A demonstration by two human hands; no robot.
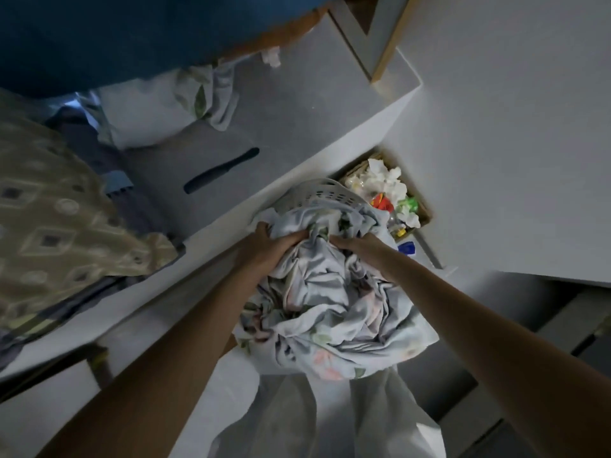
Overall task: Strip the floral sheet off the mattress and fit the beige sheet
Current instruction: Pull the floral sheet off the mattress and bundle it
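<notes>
The floral sheet [334, 312] is a crumpled pale blue bundle with faded flowers, heaped in a white perforated laundry basket [322, 193] whose far rim shows above it. My left hand [267, 242] grips the bundle's upper left folds. My right hand [355, 244] grips the folds at the upper right. Part of the sheet hangs down over the basket's near side. A beige patterned cloth [56, 213] lies at the left on a white surface. The mattress is not in view.
A grey-topped white unit [284, 117] stands behind the basket, with a dark comb [221, 170] and a white pillow [148, 117] on it. A cardboard box [390, 196] of crumpled paper and coloured bits sits at the right, against the white wall [512, 127].
</notes>
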